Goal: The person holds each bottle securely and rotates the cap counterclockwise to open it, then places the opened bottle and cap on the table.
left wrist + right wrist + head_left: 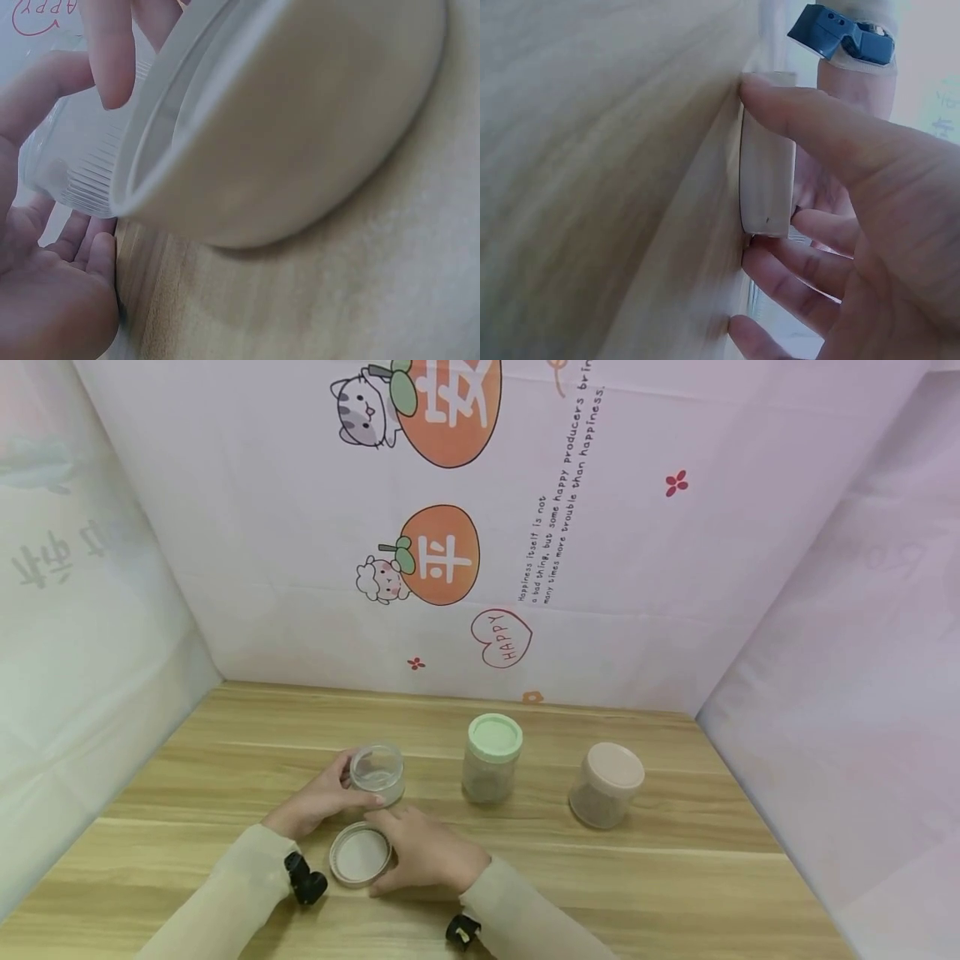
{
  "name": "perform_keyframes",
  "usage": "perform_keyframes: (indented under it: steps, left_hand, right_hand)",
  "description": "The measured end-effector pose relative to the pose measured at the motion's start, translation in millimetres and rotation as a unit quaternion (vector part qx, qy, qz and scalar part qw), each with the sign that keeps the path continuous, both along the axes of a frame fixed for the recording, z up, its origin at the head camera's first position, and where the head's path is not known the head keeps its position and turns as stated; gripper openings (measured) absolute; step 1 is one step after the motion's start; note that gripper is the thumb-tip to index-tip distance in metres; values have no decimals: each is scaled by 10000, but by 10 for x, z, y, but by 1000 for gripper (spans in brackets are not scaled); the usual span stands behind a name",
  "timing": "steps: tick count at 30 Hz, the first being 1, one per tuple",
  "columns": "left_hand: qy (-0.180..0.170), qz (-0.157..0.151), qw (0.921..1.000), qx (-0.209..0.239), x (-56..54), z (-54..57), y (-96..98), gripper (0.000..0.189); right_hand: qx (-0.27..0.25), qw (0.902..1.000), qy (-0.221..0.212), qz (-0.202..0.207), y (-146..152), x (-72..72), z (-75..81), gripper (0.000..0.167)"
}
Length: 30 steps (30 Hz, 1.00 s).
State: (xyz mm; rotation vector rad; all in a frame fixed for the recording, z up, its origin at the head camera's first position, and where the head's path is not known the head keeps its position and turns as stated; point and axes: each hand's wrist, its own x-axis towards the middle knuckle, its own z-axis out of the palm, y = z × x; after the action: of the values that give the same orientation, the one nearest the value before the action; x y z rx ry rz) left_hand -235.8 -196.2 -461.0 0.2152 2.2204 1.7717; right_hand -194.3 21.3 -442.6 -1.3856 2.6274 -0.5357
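Note:
My left hand [321, 797] grips a small clear jar [377, 768] without a lid, thumb at the near side and fingers round the far side. In the left wrist view the jar's ribbed wall [90, 176] shows between thumb and fingers. Close in front of the jar, a beige round lid [361, 857] lies on the table with its hollow side up. My right hand [435, 852] holds that lid by its edge. In the right wrist view the thumb is at one end of the lid [767, 176] and the fingers are at the other.
A jar with a green lid [495, 739] stands right of my hands, and a jar with a pinkish-beige lid [613, 767] stands farther right. Printed white cloth [600, 635] walls the wooden table [637, 893] at the back and both sides.

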Motion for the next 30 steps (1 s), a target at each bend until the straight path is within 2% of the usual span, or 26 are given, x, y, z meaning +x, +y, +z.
perform_keyframes:
  steps: [8, 11, 15, 22, 26, 30]
  left_hand:
    - [22, -35, 10000, 10, -2, -5, -21, 95]
    - [21, -78, 10000, -26, 6, 2, -14, 94]
    - [47, -106, 9999, -30, 14, 11, 5, 91]
    - [132, -251, 9996, -50, 6, -11, -16, 93]
    - [480, -433, 9967, -481, 5, 9, -33, 99]
    - [891, -614, 9899, -918, -10, 72, -23, 107]
  right_hand:
    - [-104, 9971, -637, 409, 138, -103, -4, 84]
    - [-119, 9955, -756, 562, 194, -116, 9, 81]
    - [-168, 9955, -722, 592, 236, -102, 20, 77]
    - [-222, 9968, -737, 210, 364, -84, 95, 76]
    - [-322, 9976, -553, 259, 444, -91, 181, 76]
    - [-448, 9983, -279, 246, 532, -103, 255, 71]
